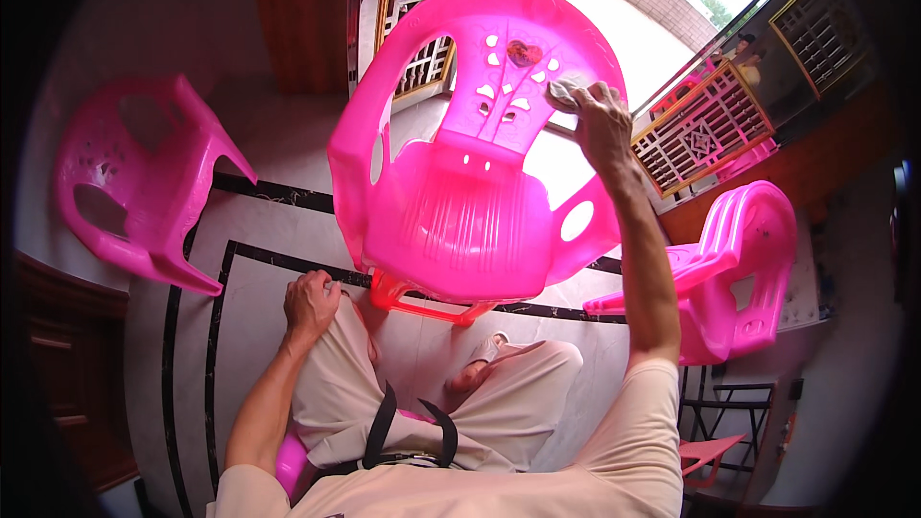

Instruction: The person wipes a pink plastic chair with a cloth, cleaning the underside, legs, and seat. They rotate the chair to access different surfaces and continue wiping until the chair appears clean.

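Directly before me a pink plastic armchair point(468, 223) faces me, its seat raised on a red plastic stool point(432, 306). Its backrest has cut-out holes and a dark red heart emblem point(524, 54). My right hand point(603, 119) grips a bunched grey-white cloth point(567, 93) against the right side of the backrest. On my left knee rests my left hand point(311, 306), holding nothing, its fingers slightly bent and partly spread. Beige trousers point(338, 381) cover my legs, and I sit on something pink, mostly hidden under me.
Another pink armchair point(137, 180) stands on the left. A stack of pink armchairs point(748, 273) is at the right, with a folding rack point(727, 403) behind my right arm. An open doorway point(611, 7) and metal-grille door panels point(701, 133) lie beyond. The tiled floor point(266, 331) has black bands.
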{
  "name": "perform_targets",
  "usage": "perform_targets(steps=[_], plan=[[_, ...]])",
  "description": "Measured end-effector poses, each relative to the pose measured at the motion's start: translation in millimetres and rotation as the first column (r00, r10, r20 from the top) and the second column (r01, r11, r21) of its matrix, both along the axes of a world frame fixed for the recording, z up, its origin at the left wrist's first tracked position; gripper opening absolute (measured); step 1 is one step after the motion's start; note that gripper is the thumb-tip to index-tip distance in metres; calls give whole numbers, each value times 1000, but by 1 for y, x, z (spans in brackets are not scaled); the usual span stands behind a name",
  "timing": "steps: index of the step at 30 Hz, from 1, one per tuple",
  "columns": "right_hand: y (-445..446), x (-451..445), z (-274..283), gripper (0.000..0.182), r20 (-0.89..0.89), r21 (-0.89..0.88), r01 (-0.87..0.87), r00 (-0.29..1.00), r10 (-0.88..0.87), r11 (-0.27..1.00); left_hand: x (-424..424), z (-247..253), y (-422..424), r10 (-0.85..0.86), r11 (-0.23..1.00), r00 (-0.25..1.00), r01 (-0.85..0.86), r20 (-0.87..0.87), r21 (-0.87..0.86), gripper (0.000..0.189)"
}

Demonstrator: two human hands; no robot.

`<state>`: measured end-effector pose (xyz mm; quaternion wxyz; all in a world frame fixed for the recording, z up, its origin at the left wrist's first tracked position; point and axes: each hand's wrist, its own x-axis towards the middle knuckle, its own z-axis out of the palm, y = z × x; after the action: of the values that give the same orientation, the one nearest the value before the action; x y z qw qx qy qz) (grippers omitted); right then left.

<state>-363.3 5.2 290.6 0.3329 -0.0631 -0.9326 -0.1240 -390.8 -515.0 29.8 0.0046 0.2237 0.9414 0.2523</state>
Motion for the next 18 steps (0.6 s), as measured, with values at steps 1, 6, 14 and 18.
perform_targets(steps=[1, 6, 14, 18], plan=[[14, 0, 2, 19, 28, 122, 11, 1000, -14, 992, 1, -1, 0, -2, 1000, 1000, 2, 5, 4, 22], [14, 60, -82, 31, 285, 332, 141, 927, -242, 933, 0, -1, -11, 33, 999, 999, -33, 28, 15, 23], [-69, 155, -237, 15, 446, -7, 47, 894, -39, 999, 2, 4, 1, -8, 1000, 999, 8, 35, 9, 23], [-100, 178, -225, 22, 470, -305, 161, 883, 1, 939, 1, 2, -2, -8, 1000, 1000, 8, 14, 22, 23]])
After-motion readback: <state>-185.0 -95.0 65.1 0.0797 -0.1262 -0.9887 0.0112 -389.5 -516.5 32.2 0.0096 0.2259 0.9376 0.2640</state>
